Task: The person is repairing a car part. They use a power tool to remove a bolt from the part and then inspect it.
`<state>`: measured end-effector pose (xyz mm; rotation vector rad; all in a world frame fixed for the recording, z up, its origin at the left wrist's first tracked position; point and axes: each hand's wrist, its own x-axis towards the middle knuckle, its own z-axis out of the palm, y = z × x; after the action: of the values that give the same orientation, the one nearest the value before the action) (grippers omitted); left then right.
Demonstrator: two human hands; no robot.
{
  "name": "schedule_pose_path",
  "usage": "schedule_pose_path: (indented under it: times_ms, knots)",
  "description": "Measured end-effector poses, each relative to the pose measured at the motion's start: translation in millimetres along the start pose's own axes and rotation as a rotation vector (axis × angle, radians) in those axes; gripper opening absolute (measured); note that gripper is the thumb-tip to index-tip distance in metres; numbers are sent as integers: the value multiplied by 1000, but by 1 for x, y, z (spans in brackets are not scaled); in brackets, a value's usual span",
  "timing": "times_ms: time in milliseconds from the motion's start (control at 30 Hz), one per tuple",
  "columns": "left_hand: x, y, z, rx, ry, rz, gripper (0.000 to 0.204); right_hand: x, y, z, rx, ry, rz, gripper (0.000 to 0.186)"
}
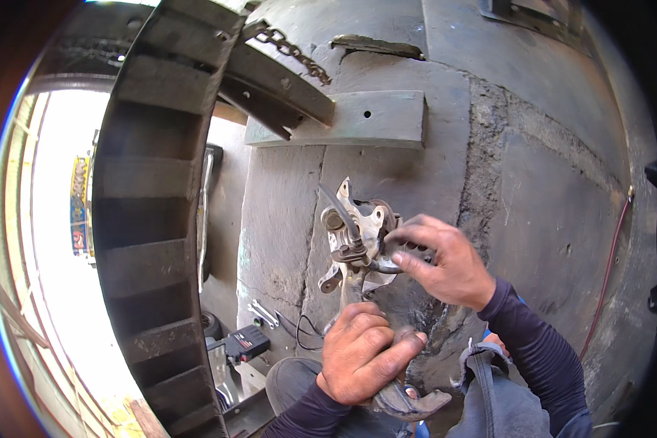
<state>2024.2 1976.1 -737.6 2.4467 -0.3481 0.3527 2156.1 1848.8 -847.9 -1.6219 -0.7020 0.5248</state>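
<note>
A person's left hand [369, 350] closes around the shaft of a worn metal knuckle assembly [352, 283] above a grey concrete floor [394, 171], just in front of the knees. The assembly's long axis runs away from the body, its pale pronged end pointing forward, leaning slightly left. The right hand [451, 264], fingers bent, meets the assembly's right side; whether it grips cannot be told. A dark hose [341, 213] curves over the pronged end; wrenches [263, 312] lie left.
</note>
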Motion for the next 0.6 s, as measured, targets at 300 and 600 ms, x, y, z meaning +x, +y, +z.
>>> schedule_pose_path:
  times_ms: [300,600]
  knots:
    - [-10,8,13,-20,-17,40,37,47,-22,9,-73,-200,51,48]
    - [-15,9,15,-47,-14,42,39,44,-16,15,-103,-150,-28,41]
